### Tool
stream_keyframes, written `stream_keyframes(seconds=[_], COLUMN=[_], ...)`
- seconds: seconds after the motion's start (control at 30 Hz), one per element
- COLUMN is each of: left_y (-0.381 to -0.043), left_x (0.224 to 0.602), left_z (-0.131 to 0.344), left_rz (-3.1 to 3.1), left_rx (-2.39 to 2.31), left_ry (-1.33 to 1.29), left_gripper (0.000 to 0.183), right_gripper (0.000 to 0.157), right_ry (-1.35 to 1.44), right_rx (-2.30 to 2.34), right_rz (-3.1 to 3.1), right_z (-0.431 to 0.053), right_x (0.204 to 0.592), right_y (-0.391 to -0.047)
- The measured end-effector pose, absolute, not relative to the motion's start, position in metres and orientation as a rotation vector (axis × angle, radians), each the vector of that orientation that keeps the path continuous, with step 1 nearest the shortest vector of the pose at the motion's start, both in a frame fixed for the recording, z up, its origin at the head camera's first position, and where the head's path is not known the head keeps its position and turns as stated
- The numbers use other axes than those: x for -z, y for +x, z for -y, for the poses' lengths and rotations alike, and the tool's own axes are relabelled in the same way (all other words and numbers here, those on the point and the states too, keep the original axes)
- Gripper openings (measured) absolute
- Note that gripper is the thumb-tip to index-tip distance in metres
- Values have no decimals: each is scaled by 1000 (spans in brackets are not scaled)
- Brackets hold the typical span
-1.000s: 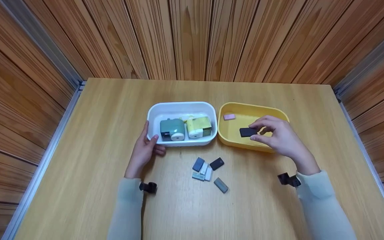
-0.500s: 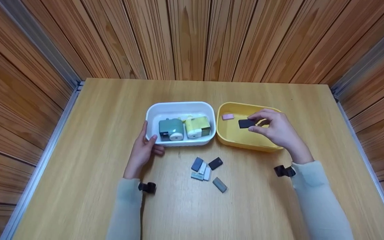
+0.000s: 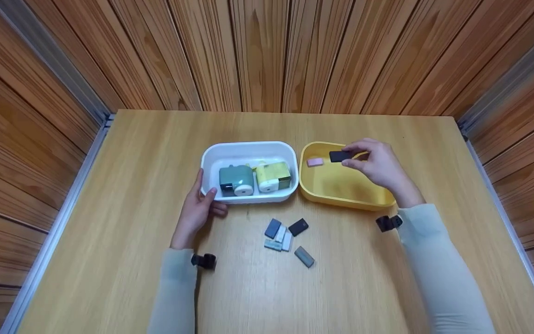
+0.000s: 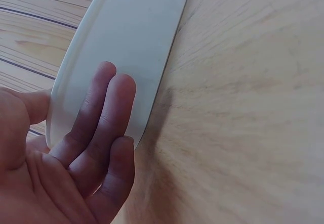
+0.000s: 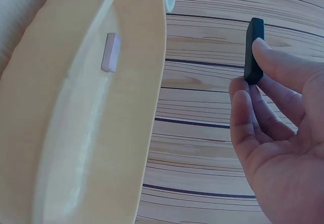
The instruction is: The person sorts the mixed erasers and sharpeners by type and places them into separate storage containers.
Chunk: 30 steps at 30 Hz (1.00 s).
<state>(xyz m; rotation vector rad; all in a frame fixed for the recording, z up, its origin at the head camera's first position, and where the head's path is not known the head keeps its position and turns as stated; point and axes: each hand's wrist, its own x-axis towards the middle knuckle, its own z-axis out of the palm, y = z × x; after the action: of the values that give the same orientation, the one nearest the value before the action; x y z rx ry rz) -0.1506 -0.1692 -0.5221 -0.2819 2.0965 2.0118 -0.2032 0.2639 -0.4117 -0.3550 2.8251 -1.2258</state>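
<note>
The left hand (image 3: 195, 209) is gripping the white tub (image 3: 248, 154), the right hand (image 3: 379, 164) pinching a block (image 3: 338, 157) above the yellow tub (image 3: 341, 188).

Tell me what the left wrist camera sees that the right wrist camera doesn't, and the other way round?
Only the left wrist view shows the left hand, holding the white tub. Only the right wrist view shows the right hand pinching a black block, and the yellow tub with a pink block inside. Both show the wood-panel wall, and probably the white tub: a pale corner at the top of the right wrist view looks like it.
</note>
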Motion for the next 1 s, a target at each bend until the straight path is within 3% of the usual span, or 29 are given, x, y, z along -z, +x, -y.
stream_keyframes(seconds=[1.0], left_y=[-151], left_x=[520], left_z=[169], left_rz=[-2089], left_rx=[-2010], left_ry=[-285], left_gripper=[68], right_gripper=[32], right_ry=[-217], right_rx=[1033], right_rz=[-2770], right_z=[-276], right_x=[419], right_y=[-255])
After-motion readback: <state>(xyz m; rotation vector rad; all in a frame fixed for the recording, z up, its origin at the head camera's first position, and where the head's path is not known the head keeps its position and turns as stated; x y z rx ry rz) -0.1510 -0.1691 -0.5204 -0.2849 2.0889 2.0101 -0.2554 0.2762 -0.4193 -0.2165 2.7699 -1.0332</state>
